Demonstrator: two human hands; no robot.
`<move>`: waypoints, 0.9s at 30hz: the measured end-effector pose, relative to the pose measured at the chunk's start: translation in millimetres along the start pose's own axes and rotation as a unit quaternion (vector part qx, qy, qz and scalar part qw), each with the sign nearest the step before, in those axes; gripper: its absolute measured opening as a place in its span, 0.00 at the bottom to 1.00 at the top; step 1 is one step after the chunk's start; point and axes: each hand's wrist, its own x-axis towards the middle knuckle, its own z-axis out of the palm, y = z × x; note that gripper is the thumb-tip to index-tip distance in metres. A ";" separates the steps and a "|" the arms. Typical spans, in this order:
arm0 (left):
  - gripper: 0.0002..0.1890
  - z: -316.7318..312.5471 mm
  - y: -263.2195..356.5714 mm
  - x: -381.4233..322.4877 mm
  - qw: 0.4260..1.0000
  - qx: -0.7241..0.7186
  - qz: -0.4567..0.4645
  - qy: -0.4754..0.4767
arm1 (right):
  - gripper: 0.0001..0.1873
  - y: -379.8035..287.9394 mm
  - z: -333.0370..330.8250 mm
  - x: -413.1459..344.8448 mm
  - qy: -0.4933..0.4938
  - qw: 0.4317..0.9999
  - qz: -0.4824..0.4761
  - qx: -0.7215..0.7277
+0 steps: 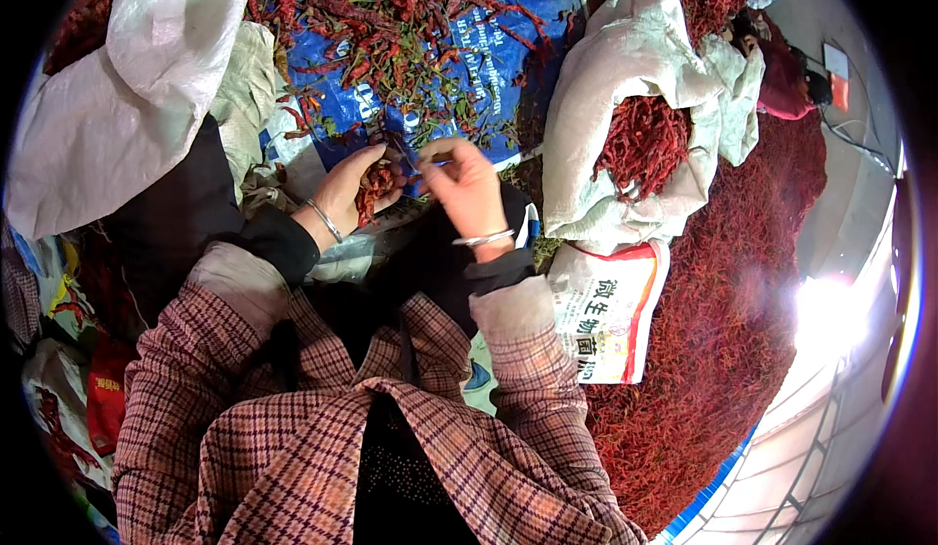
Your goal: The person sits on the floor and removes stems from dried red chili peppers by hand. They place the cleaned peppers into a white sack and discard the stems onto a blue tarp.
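My left hand, a silver bangle at its wrist, is cupped round a small bunch of dried red chilies. Just to its right is my right hand, also with a bangle, its thumb and fingertips drawn close together. Blur hides whether a thin stem is pinched there. Beyond both hands, loose dried chilies with stems and green leaf bits lie over a blue printed plastic sheet.
On the right stands an open white woven sack with dried chilies inside. A printed white-and-red bag lies below it, beside a large chili heap. White sacking rises at left. Another person is at far right.
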 end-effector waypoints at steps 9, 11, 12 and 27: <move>0.11 3.3 5.2 2.9 0.997 -0.045 -0.001 -0.060 | 0.05 -5.9 23.6 0.7 0.053 0.978 -0.139 -0.146; 0.11 6.2 7.3 3.7 0.998 -0.034 0.008 -0.044 | 0.04 2.0 10.5 16.0 0.125 0.991 -0.049 -0.012; 0.11 7.4 8.7 3.5 0.999 -0.033 0.017 -0.038 | 0.04 6.3 0.5 28.2 0.169 0.966 -0.086 -0.177; 0.09 3.8 8.6 2.7 0.998 0.057 0.027 0.000 | 0.07 40.2 -28.2 81.9 0.142 0.877 -0.218 -0.404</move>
